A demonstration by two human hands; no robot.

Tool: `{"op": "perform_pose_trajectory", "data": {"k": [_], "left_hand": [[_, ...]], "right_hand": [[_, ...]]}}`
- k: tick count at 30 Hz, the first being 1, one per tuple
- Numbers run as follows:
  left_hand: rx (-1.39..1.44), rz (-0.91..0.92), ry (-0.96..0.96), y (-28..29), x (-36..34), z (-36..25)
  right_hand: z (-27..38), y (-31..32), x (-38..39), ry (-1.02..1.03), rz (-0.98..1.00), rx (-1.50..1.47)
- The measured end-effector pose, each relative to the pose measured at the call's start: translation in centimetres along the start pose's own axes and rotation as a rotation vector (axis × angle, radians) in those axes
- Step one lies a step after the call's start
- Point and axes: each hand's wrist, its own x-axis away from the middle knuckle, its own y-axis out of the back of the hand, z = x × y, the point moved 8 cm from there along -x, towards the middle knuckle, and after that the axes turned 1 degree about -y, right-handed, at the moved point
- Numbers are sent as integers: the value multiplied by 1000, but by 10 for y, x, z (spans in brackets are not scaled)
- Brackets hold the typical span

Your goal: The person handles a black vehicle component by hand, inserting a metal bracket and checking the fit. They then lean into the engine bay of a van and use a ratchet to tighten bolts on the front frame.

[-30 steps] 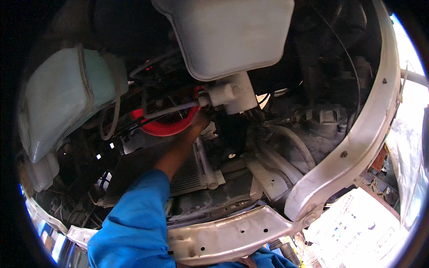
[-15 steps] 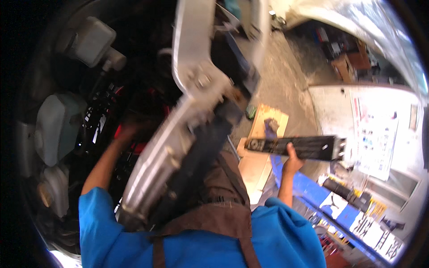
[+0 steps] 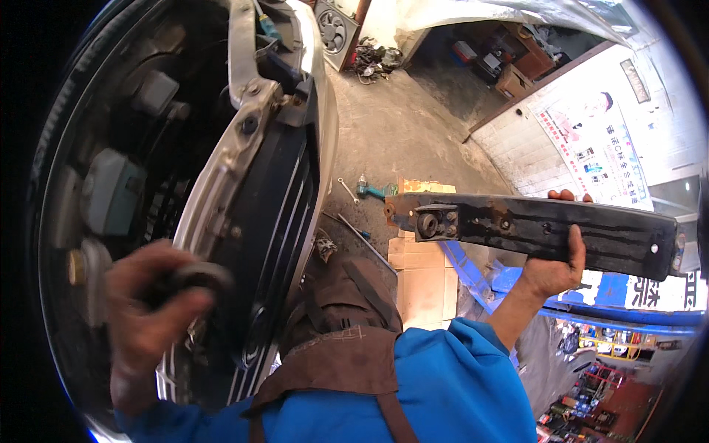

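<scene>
My right hand grips a long black metal beam, held level out to the right. Rust and dark streaks mark its face, and a small bracket with a round hole sits near its left end. My left hand, blurred by motion, pinches a dark round ring-like part between thumb and fingers. It is over the front edge of a car's open engine bay, near the silver metal front panel. Smearing hides just what the ring-like part is.
Pale reservoirs line the engine bay's far left. On the concrete floor lie a wrench, a green bottle and flattened cardboard. A blue-edged bench with tools below stands at right. Cartons sit in the back recess.
My left hand has come up out of the engine bay, with the dark ring-like part now visible in it. The beam appears larger and farther right. The view has shifted.
</scene>
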Motion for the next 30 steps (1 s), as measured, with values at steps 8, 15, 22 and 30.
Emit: {"op": "perform_pose_trajectory", "data": {"k": [8, 15, 22, 30], "left_hand": [[215, 279, 539, -151, 41, 42], [354, 180, 503, -250, 10, 84], [464, 265, 380, -297, -14, 56], [336, 232, 200, -318, -20, 33]], "right_hand": [[39, -19, 24, 1, 71, -116], [17, -16, 9, -68, 39, -143], [13, 10, -18, -60, 93, -191], [2, 71, -37, -69, -34, -263]]}}
